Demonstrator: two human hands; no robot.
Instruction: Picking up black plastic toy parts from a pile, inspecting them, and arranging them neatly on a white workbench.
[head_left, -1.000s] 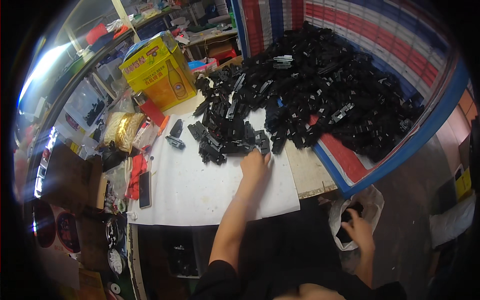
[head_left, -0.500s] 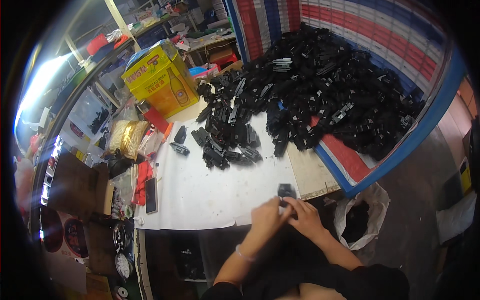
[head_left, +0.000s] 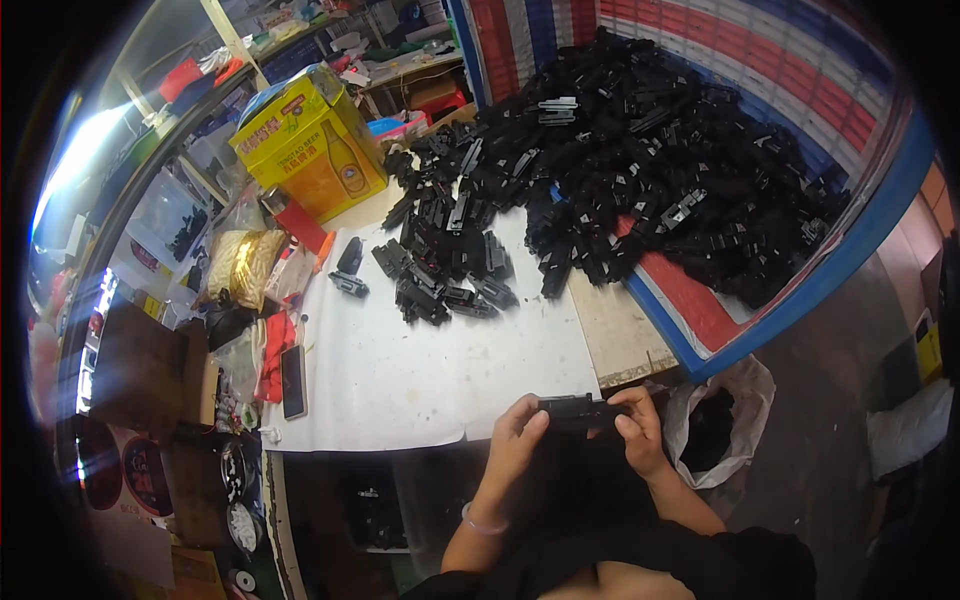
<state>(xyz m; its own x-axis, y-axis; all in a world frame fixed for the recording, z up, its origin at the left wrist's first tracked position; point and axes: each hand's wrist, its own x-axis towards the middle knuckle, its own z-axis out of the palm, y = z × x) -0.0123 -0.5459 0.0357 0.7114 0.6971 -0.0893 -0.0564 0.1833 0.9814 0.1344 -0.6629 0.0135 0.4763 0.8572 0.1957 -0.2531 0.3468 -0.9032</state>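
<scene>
Between my hands, at the front edge of the white-topped table (head_left: 400,400), is a narrow black plastic part (head_left: 570,407), lying lengthwise from left to right. My left hand (head_left: 513,435) pinches its left end between thumb and fingers. At the other end, my right hand (head_left: 640,428) has its thumb and fingers closed round the tip. Farther back on the white sheet lies a cluster of similar black parts (head_left: 440,270). Two more of them (head_left: 348,284) sit apart to the left. The exact kind of part is too small to make out.
A big heap of black parts (head_left: 690,180) fills a striped bin with a blue rim (head_left: 800,325) at the right. A white sack (head_left: 745,440) stands below it. Along the left lie a phone (head_left: 293,382), red cloth (head_left: 274,355) and a yellow carton (head_left: 320,150).
My hands were close together, with the part upright between them. Now they have spread apart, and the part lies crosswise, one end in each hand. The view has shifted slightly.
</scene>
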